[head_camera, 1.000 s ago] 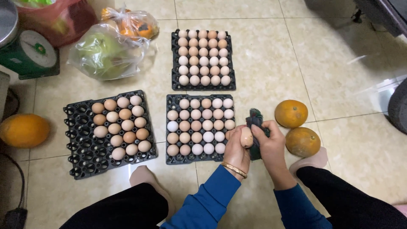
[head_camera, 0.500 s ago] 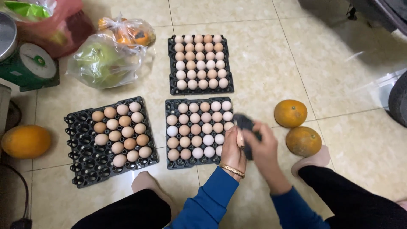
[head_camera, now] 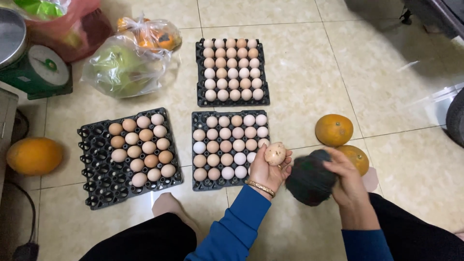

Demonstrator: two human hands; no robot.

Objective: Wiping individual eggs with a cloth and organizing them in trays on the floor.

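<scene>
Single head-worn camera, looking steeply down from above the seated person onto the tiled floor. Moderately close range: egg trays fill mid-frame, forearms and knees enter from the lower edge. No second view.

The scene is evenly and softly lit from above. Pale glare is seen on the glossy floor tiles, and a dim shadow is cast across the upper right corner. The dark cloth in the right hand is smeared by motion blur; the eggs are rendered sharply.
</scene>
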